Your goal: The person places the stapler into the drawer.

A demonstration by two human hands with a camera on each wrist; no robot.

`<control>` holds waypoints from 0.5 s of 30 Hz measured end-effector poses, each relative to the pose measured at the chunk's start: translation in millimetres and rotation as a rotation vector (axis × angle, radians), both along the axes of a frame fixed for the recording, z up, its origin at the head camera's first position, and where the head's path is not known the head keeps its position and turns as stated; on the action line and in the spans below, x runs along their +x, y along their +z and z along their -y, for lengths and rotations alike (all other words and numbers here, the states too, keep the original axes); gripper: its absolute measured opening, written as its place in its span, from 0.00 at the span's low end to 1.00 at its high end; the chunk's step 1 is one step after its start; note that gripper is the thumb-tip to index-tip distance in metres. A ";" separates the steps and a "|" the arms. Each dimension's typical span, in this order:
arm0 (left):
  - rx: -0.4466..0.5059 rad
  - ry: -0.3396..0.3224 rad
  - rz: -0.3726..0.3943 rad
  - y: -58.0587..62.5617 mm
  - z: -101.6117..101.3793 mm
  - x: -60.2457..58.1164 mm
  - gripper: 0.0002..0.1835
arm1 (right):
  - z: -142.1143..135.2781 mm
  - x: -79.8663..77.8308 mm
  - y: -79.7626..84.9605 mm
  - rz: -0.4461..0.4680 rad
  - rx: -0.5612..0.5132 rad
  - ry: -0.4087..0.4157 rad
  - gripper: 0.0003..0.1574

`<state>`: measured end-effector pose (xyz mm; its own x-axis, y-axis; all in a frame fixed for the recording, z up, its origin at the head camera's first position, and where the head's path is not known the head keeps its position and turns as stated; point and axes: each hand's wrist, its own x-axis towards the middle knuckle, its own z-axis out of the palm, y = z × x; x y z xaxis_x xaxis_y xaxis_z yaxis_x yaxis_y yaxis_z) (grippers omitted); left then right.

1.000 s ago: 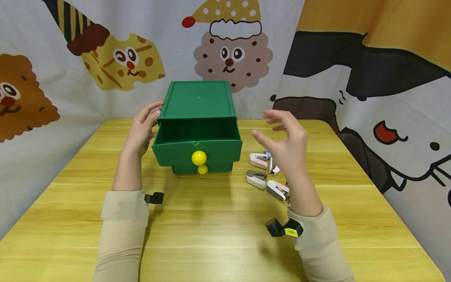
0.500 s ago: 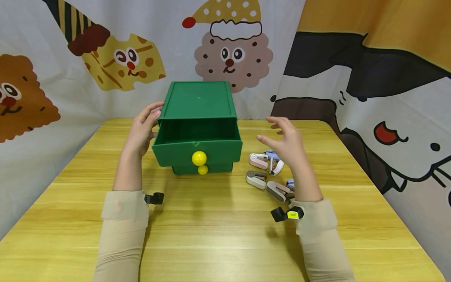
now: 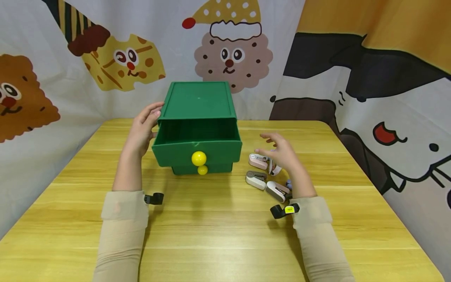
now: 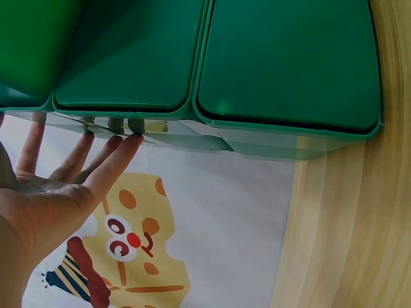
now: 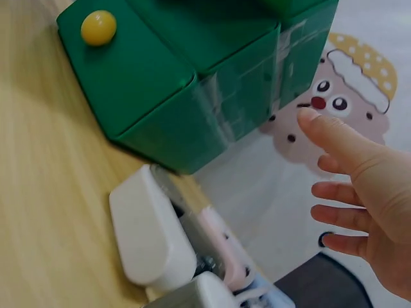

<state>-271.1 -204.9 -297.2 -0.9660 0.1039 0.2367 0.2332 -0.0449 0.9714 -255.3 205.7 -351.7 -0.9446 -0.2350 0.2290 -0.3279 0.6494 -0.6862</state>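
Note:
A green plastic drawer box (image 3: 199, 100) stands on the table, its top drawer (image 3: 176, 153) pulled out and bearing a yellow knob (image 3: 199, 158). My left hand (image 3: 139, 131) rests against the box's left side; in the left wrist view its extended fingertips (image 4: 133, 141) meet the side wall. To the right of the box, my right hand (image 3: 283, 153) hovers over a group of small staplers, thumb and fingers spread and holding nothing. Among them are a pink-and-white stapler (image 3: 258, 161), a grey-and-white stapler (image 3: 256, 179) and another grey-and-white stapler (image 3: 277, 191). Others are partly hidden by the hand and forearm.
The wooden table (image 3: 197, 243) reaches back to a printed cloth (image 3: 134, 102) with cartoon figures. A second yellow knob (image 3: 202, 170) marks the lower drawer. Clear tape (image 5: 215, 106) runs over the box's right side in the right wrist view.
My right hand has come down toward the staplers, its fingers staying spread. The left hand and the drawer box have kept their places.

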 end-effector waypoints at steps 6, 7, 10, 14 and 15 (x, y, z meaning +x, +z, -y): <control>-0.012 0.007 0.006 0.3 -0.4 0.7 0.26 | -3.5 -3.9 -13.4 0.091 0.031 0.024 0.38; -0.012 0.006 0.006 0.5 -0.4 0.7 0.26 | -4.0 -4.2 -15.1 0.105 0.034 0.026 0.37; -0.009 0.004 0.002 0.7 -0.3 0.1 0.26 | -4.9 -5.4 -19.4 0.130 0.046 0.043 0.38; -0.010 0.002 -0.005 -0.3 0.1 -0.6 0.25 | -5.9 -6.6 -25.0 0.172 0.068 0.048 0.38; -0.009 -0.001 -0.005 -0.5 0.3 -0.7 0.25 | -6.4 -7.0 -26.6 0.181 0.075 0.048 0.38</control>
